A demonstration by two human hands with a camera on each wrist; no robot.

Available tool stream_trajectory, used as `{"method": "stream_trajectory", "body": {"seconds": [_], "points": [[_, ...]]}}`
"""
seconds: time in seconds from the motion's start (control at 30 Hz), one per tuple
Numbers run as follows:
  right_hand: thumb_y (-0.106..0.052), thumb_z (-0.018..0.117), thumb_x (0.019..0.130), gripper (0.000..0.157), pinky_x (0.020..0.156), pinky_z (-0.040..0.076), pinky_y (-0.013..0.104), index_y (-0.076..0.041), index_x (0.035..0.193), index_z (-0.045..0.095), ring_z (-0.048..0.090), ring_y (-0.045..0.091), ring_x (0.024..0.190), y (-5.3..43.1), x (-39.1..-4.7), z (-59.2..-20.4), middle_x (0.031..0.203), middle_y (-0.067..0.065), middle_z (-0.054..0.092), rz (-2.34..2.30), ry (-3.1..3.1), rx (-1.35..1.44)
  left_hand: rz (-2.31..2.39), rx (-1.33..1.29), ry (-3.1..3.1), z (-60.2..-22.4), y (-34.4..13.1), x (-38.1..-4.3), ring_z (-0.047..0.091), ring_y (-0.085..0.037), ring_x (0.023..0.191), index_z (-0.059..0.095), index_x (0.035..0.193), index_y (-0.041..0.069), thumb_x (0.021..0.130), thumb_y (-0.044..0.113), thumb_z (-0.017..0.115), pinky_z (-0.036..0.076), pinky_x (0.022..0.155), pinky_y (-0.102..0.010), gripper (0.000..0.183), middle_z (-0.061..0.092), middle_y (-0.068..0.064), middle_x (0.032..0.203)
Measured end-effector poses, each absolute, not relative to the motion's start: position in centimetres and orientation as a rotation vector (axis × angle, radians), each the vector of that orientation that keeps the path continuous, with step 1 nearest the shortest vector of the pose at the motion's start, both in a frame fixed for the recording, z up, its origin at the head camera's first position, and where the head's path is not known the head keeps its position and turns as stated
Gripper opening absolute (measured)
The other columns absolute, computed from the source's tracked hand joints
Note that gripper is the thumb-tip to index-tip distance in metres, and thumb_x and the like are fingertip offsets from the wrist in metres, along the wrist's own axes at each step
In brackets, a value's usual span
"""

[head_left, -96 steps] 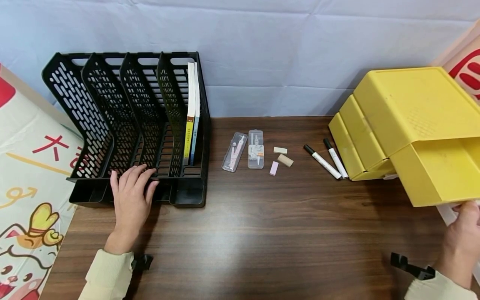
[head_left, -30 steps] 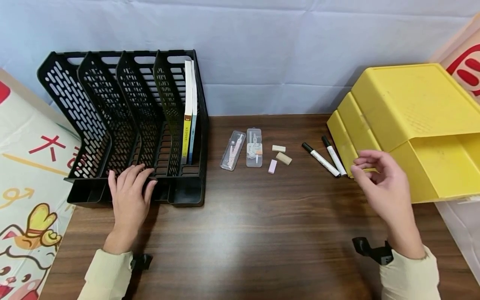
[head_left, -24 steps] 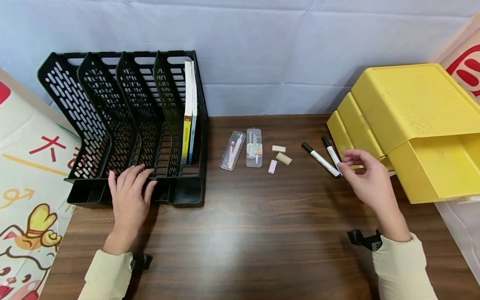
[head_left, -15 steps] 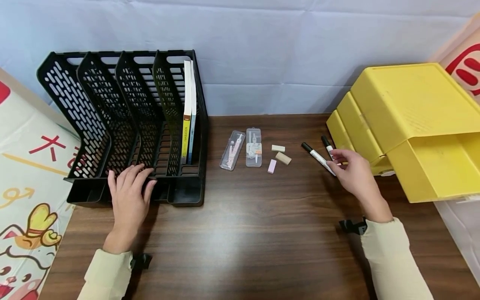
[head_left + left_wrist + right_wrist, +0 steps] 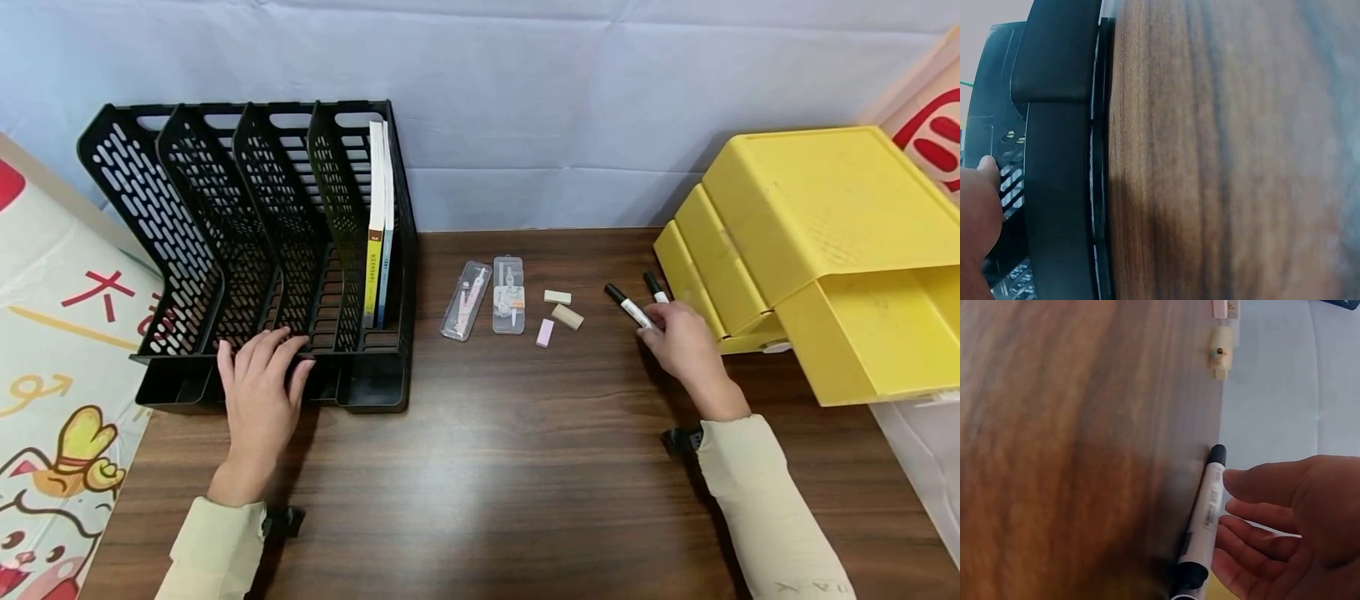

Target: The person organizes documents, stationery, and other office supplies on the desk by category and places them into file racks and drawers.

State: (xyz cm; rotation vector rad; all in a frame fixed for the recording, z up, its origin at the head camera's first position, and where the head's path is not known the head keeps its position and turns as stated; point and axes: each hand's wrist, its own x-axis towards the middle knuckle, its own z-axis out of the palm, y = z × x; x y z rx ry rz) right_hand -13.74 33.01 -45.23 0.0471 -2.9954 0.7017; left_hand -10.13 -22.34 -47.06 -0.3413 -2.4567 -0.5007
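Observation:
My left hand (image 5: 261, 396) rests over the front ledge of a black desk file organizer (image 5: 375, 383), its fingers lying on the ledge. In the left wrist view, the thumb (image 5: 988, 172) lies against the perforated black plastic. My right hand (image 5: 684, 346) is over the lower ends of two white markers with black caps, the left marker (image 5: 628, 305) and the right marker (image 5: 656, 287). In the right wrist view, the thumb and fingers (image 5: 1263, 481) are loosely spread right beside a marker (image 5: 1207, 509) lying on the table; no firm grip shows. The markers' lower ends are hidden in the head view.
Mid-table lie two clear compass cases (image 5: 467, 302) (image 5: 508, 296) and three erasers: white (image 5: 557, 297), tan (image 5: 567, 317) and pink (image 5: 545, 333). A yellow drawer unit (image 5: 825, 208) stands at right, its top drawer (image 5: 892, 333) pulled out. Two books (image 5: 378, 233) stand in the organizer.
My right hand has left the yellow drawer's front and moved left and down to the markers. My left hand stays on the organizer. The markers appear unmoved.

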Motion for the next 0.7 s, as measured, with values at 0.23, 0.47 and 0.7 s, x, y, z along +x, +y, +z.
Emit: {"method": "stream_trajectory", "body": {"seconds": [0.23, 0.47, 0.7], "points": [[-0.001, 0.071, 0.088, 0.037, 0.088, 0.044, 0.062, 0.011, 0.122, 0.063, 0.058, 0.050, 0.104, 32.87, -14.10, -45.94, 0.114, 0.034, 0.061, 0.694, -3.068, 0.023, -0.497, -0.341, -2.464, -46.92, -22.28, -10.12, 0.050, -0.044, 0.128, 0.068, 0.122, 0.005, 0.097, 0.025, 0.066, 0.011, 0.116, -0.069, 0.032, 0.062, -0.020, 0.131], [0.003, 0.069, 0.088, 0.034, 0.086, 0.046, 0.061, 0.011, 0.120, 0.064, 0.060, 0.049, 0.100, 32.58, -14.15, -45.70, 0.109, 0.033, 0.063, 0.672, -3.087, 0.037, -0.524, -0.341, -2.441, -46.93, -22.19, -10.09, 0.050, -0.043, 0.127, 0.068, 0.121, 0.005, 0.096, 0.025, 0.066, 0.009, 0.118, -0.066, 0.032, 0.063, -0.020, 0.130], [0.003, 0.063, 0.089, 0.030, 0.083, 0.046, 0.062, 0.009, 0.118, 0.065, 0.061, 0.048, 0.096, 32.52, -14.20, -45.49, 0.106, 0.031, 0.065, 0.655, -3.095, 0.031, -0.514, -0.345, -2.455, -46.92, -22.26, -10.11, 0.050, -0.044, 0.127, 0.068, 0.122, 0.005, 0.098, 0.027, 0.063, 0.009, 0.117, -0.066, 0.033, 0.062, -0.021, 0.131]]}}
